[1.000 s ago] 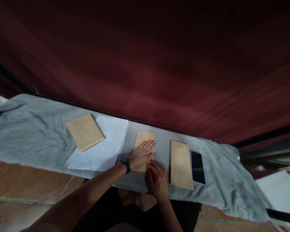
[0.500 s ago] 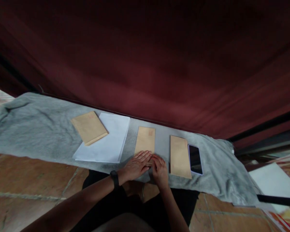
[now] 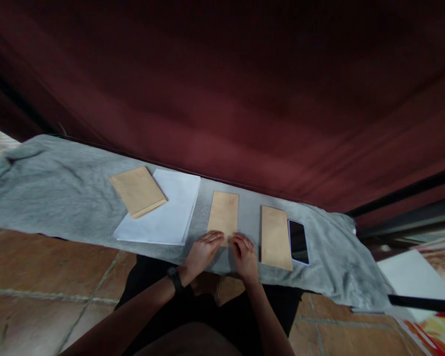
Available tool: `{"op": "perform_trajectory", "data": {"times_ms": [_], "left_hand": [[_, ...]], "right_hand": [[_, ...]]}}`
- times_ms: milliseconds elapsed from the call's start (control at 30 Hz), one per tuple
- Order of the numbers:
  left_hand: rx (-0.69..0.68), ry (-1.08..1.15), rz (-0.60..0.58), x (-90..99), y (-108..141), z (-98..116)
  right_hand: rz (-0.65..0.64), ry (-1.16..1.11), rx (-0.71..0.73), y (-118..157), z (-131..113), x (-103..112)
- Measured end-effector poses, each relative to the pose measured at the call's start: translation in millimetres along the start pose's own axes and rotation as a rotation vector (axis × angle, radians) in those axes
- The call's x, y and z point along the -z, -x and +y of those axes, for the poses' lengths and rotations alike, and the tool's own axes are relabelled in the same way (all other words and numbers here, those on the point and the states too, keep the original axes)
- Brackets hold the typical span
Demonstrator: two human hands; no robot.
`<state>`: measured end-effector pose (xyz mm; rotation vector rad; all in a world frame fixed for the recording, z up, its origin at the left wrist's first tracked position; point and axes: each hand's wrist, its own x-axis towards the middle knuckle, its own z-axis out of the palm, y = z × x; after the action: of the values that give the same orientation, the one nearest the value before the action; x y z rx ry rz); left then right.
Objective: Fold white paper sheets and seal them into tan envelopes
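At the left end of the grey-draped table (image 3: 63,188), we see soft wrinkles in the covering, with tiled floor (image 3: 29,262) below its near edge and a dark red backdrop (image 3: 222,128) behind. Moving right, we come to a tan packet (image 3: 138,192), set at a slant and overlapping the upper left part of a pile of white paper (image 3: 170,217). Next comes our left hand (image 3: 201,251), a dark watch (image 3: 175,279) on its wrist. Its fingers are close together and bent, tips at the near left part of the middle envelope (image 3: 224,212); we cannot tell whether they pinch it. That envelope lies flat, its near end between our hands, a small reddish mark near its far right corner. Our right hand (image 3: 245,257) has its fingers curled at the near right part; whether they pinch the paper, we cannot tell either. Farther right we have another tan packet (image 3: 275,237), lying flat, and just beside it a phone (image 3: 298,242), its dark screen up. Past the table's right end, we see a white panel (image 3: 415,277).
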<state>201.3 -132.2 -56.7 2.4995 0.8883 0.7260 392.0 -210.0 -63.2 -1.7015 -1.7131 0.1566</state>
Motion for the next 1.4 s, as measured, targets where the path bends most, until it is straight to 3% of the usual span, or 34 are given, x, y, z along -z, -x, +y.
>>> {"op": "perform_trajectory", "data": {"times_ms": [100, 200, 300, 533, 800, 1167, 1300, 1400], "left_hand": [[0.033, 0.027, 0.025, -0.5, -1.0, 1.6], [0.05, 0.035, 0.014, -2.7, -0.7, 1.1], [0.06, 0.001, -0.022, -3.9, 1.0, -0.5], [0.108, -0.157, -0.107, -6.0, 1.3, 2.8], [0.036, -0.265, -0.125, -29.5, -55.6, 8.5], [0.115, -0.273, -0.055, -51.3, -140.9, -33.6], [0.146, -0.278, -0.072, -49.4, -147.2, -39.4], [0.15, -0.302, -0.09, -46.2, -134.5, -39.3]], "right_hand": [[0.043, 0.078, 0.035, 5.0, -10.4, -9.3], [-0.022, 0.13, 0.128, 16.2, -28.2, -21.6], [-0.07, 0.183, 0.122, 26.6, -40.5, -26.9], [-0.109, 0.261, 0.123, 30.0, -26.0, -2.9], [-0.089, 0.249, 0.108, 34.3, -21.2, -9.2], [-0.098, 0.282, 0.096, 25.9, -27.6, -6.2], [-0.083, 0.262, 0.091, 26.8, -27.9, -7.3], [-0.083, 0.289, 0.096, 29.3, -26.3, -8.7]]}}
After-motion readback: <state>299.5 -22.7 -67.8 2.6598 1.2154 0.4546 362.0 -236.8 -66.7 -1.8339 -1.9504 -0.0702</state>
